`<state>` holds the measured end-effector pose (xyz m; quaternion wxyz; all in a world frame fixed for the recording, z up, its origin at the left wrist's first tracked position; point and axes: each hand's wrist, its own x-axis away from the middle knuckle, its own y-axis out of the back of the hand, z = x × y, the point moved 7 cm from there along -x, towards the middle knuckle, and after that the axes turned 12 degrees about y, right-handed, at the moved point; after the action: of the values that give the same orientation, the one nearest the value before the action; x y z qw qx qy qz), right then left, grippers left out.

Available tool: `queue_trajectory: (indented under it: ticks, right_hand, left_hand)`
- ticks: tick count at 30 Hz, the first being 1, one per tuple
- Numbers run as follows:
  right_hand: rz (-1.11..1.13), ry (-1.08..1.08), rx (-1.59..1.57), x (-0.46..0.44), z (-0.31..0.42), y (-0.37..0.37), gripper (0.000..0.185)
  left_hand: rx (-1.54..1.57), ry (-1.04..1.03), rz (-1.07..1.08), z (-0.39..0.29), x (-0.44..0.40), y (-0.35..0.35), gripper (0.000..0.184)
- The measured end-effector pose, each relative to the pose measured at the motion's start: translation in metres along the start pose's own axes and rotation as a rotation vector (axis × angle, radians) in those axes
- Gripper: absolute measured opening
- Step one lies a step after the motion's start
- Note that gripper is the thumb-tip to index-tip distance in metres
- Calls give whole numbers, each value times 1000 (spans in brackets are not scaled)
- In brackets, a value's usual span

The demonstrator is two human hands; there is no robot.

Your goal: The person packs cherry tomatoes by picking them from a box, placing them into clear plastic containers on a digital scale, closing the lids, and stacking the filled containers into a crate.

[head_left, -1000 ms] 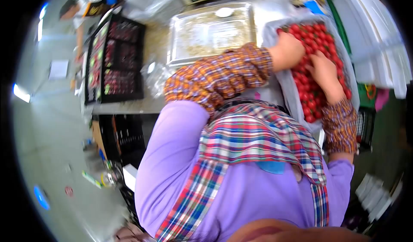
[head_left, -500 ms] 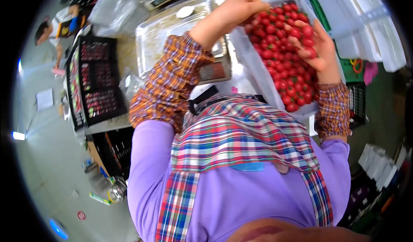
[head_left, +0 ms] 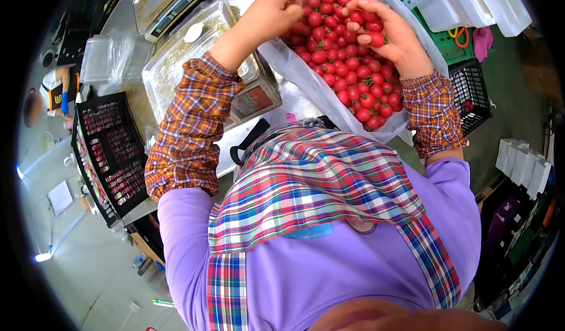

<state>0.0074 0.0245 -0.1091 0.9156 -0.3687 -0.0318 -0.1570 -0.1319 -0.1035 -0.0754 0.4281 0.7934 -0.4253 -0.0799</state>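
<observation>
A crate lined with a pale plastic liner (head_left: 288,66) holds a deep heap of red cherry tomatoes (head_left: 351,64), some with green stems. Over the right part of the heap, my right hand (head_left: 400,39) is cupped palm-up with its fingers curled around several cherry tomatoes. My left hand (head_left: 272,14) hangs at the crate's left edge, fingers bent and pressed together; what they hold, if anything, is hidden. Left of the crate stands a weighing scale (head_left: 256,98) with a clear plastic tray and a small white oval piece (head_left: 194,32) on top.
A second scale (head_left: 176,4) stands behind. Black crates of packed punnets (head_left: 112,148) and clear plastic containers (head_left: 109,60) lie left. At right are a green crate (head_left: 444,45) with scissors, white tubs (head_left: 453,1) and a black basket (head_left: 471,95). Another person (head_left: 56,89) works far left.
The view has swung, so the crate and both hands appear further left and higher. My right hand's fingers have shifted around the tomatoes. My left hand stays at the crate's left edge.
</observation>
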Motion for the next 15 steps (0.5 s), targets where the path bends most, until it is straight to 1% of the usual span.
queue_trajectory:
  ticks: [1, 3, 4, 7, 8, 11, 12, 14, 15]
  right_hand:
    - [-4, 60, 157, -1, 3, -1, 22]
    - [-8, 175, 480, -2, 11, -8, 21]
    - [14, 171, 653, -4, 11, -6, 19]
    - [206, 791, 1567, -6, 26, -25, 21]
    - [173, 702, 1763, -8, 23, -20, 22]
    - [216, 492, 2075, -10, 11, -20, 23]
    - [256, 345, 2165, -9, 5, -16, 25]
    - [254, 303, 2195, -6, 4, -13, 26]
    - [249, 279, 2207, -4, 4, -11, 26]
  left_hand:
    - [144, 44, 65, -4, 2, 2, 21]
    - [-217, -51, -59, -12, 1, -8, 19]
    - [-395, -98, -126, -14, 1, -15, 18]
    - [-742, -388, -264, -14, 12, -39, 14]
    - [-870, -327, -220, -6, 6, -50, 13]
    - [-948, -286, -194, -15, 7, -53, 13]
    - [-895, -274, -169, -16, 5, -50, 13]
    - [-788, -248, -120, -18, -1, -41, 13]
    - [-467, -128, 19, -13, -4, -32, 17]
